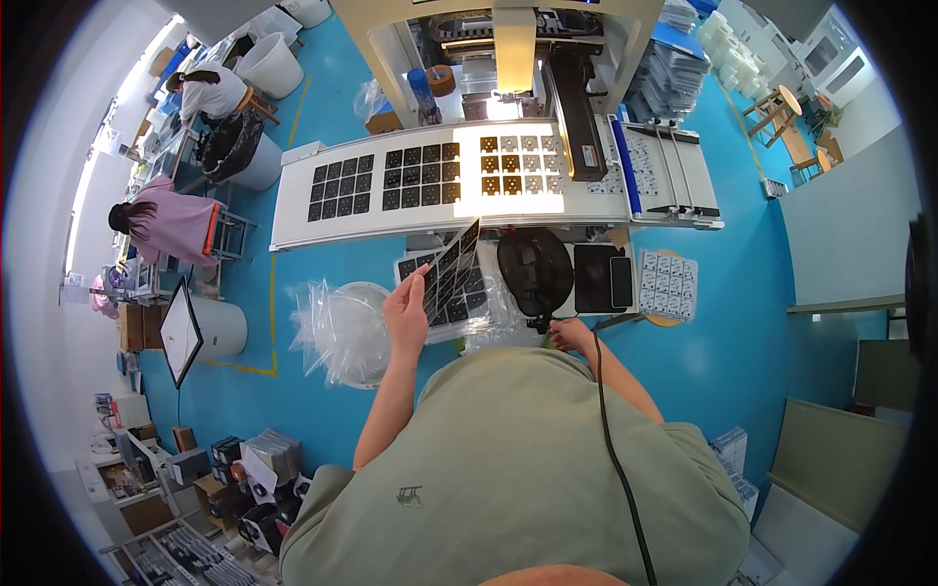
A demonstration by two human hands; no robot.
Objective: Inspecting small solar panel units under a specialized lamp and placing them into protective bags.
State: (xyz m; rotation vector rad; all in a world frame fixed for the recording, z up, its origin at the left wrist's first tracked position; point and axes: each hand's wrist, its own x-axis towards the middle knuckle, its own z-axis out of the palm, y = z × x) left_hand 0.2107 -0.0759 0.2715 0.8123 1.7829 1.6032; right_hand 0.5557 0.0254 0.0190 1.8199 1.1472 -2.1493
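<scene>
Pinched in my left hand (405, 311) is a thin sheet of black squares (455, 262), tilted up on edge with its top corner near the machine bed. Just beyond and below it lie more clear sheets with black squares (477, 305), partly hidden by the held one. My right hand (573, 336) is closed at the lower end of a glossy black rounded object (535, 272). What its fingers grip there is too small to tell.
A machine with a long white bed (293, 210) carries several black-square sheets, one brightly lit. Left of my hand stands a round bin (363, 337) with clear plastic. A phone (620, 283) and a patterned sheet (668, 285) lie rightward. Two people (171, 220) sit far left.
</scene>
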